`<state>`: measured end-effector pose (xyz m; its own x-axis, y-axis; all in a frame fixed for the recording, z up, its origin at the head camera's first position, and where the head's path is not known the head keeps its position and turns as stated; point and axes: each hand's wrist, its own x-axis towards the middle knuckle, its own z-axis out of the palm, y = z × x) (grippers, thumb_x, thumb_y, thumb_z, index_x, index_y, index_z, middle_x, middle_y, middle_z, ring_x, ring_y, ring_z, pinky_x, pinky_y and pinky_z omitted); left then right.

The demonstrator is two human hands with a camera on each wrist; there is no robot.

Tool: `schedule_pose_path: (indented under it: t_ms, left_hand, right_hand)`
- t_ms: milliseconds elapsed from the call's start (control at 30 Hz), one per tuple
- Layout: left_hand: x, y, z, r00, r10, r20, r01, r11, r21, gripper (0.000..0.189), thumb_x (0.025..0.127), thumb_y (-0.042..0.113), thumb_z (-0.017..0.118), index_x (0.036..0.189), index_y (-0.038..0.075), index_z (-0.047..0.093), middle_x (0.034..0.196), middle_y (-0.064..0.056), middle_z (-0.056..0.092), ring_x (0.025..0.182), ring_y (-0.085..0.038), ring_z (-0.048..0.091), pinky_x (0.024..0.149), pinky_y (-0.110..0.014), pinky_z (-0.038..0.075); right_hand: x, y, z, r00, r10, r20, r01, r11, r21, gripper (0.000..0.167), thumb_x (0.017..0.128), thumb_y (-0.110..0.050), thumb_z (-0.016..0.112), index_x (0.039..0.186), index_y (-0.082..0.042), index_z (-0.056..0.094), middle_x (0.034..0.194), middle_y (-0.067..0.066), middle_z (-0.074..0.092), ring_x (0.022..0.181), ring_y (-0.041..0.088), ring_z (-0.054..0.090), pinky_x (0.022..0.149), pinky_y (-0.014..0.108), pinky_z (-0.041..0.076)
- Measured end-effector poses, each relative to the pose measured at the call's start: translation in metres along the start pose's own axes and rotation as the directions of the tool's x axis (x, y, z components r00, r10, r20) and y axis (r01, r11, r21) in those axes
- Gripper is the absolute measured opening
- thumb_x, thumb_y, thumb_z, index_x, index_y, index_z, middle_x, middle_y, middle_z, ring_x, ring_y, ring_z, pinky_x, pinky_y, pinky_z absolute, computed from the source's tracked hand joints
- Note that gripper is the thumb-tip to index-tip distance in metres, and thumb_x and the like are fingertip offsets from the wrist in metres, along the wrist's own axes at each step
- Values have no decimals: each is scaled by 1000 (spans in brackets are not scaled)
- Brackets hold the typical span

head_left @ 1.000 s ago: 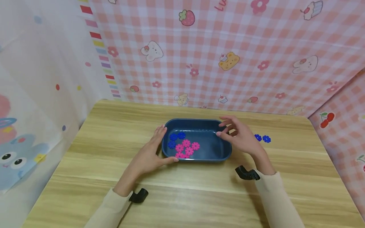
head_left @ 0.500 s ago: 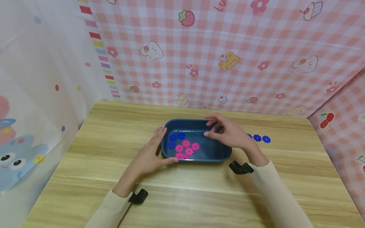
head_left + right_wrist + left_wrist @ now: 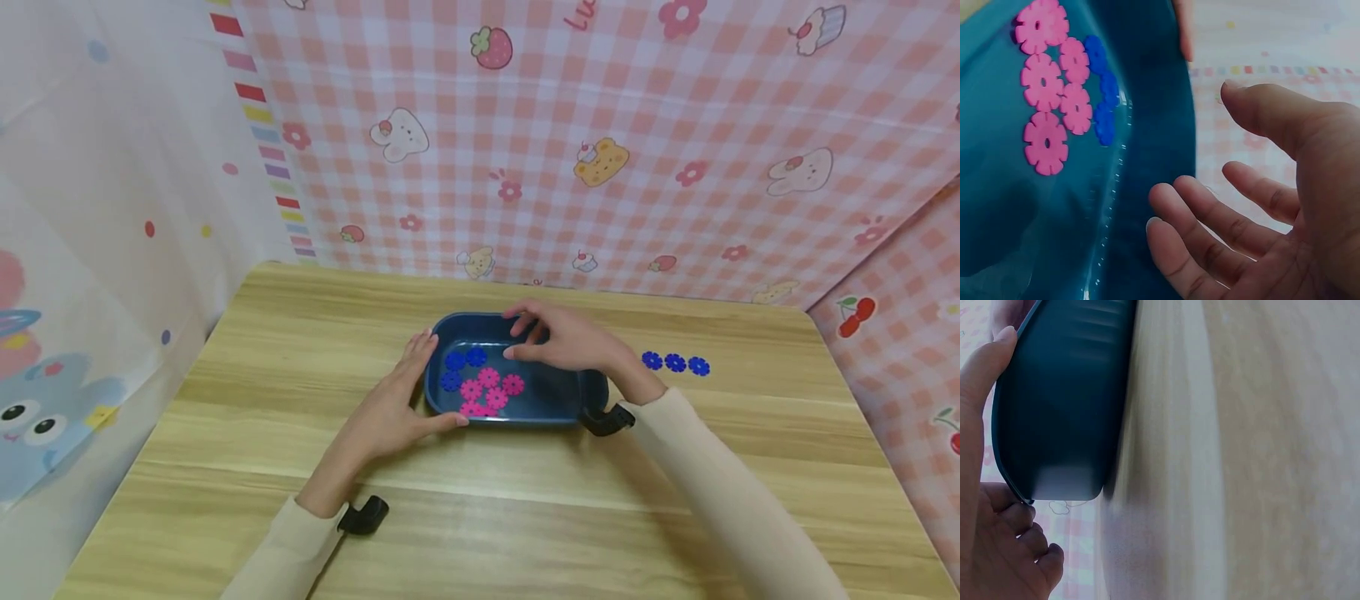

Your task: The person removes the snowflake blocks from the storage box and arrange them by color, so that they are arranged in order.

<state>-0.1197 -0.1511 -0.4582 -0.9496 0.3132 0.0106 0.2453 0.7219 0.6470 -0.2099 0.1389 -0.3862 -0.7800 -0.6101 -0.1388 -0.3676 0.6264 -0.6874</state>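
A dark blue oblong dish (image 3: 558, 398) stands on the wooden table. Several pink flower-shaped snowflake discs (image 3: 488, 377) lie in its left half, beside 3 blue snowflake discs (image 3: 455, 361). My left hand (image 3: 393, 408) holds the dish's left end, thumb at the front rim and fingers at the back left corner; the left wrist view shows the thumb (image 3: 988, 359) on the rim. Over the middle of the dish hovers my right hand (image 3: 566, 337), fingers loosely bent and thumb apart from them. Nothing is between its fingers in the right wrist view.
To the right of the dish, 3 more blue snowflake discs (image 3: 675, 363) lie in a row on the table (image 3: 480, 517). A pink checked cloth (image 3: 540, 108) hangs along the table's back edge. Black wrist-camera mounts (image 3: 365, 516) stick out from both sleeves.
My right hand has moved left, from the dish's right rim to above its middle. This uncovers the third blue disc on the right. The left hand and the dish have stayed put.
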Motion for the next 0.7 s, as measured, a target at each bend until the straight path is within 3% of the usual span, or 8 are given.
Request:
schedule_pose_path:
  t_ms: [167, 433, 700]
  left_hand:
    - [2, 0, 0, 1000, 6, 7, -6, 1000, 4, 121, 76, 82, 68, 166, 33, 5, 175, 3, 4, 162, -20, 6, 126, -58, 26]
    - [2, 0, -1, 1000, 7, 9, -7, 1000, 12, 123, 74, 87, 63, 166, 31, 5, 175, 2, 3, 162, -21, 7, 125, -58, 27]
    - [0, 0, -1, 1000, -1, 17, 1, 1000, 18, 122, 75, 87, 63, 166, 31, 5, 175, 2, 2, 162, -22, 8, 125, -57, 28]
  right_hand:
    - [12, 0, 3, 998, 13, 60, -11, 1000, -20, 62, 94, -38, 75, 146, -11, 53, 125, 9, 67, 106, 25, 68, 90, 39, 59]
    - [33, 4, 11, 987, 8, 160, -1, 999, -47, 58, 94, -33, 75, 142, -7, 56, 111, 7, 72, 97, 21, 70, 84, 33, 58]
    - [48, 2, 23, 965, 78, 250, -69, 997, -46, 55, 95, -32, 72, 143, -10, 56, 106, 3, 74, 89, 13, 69, 79, 29, 56]
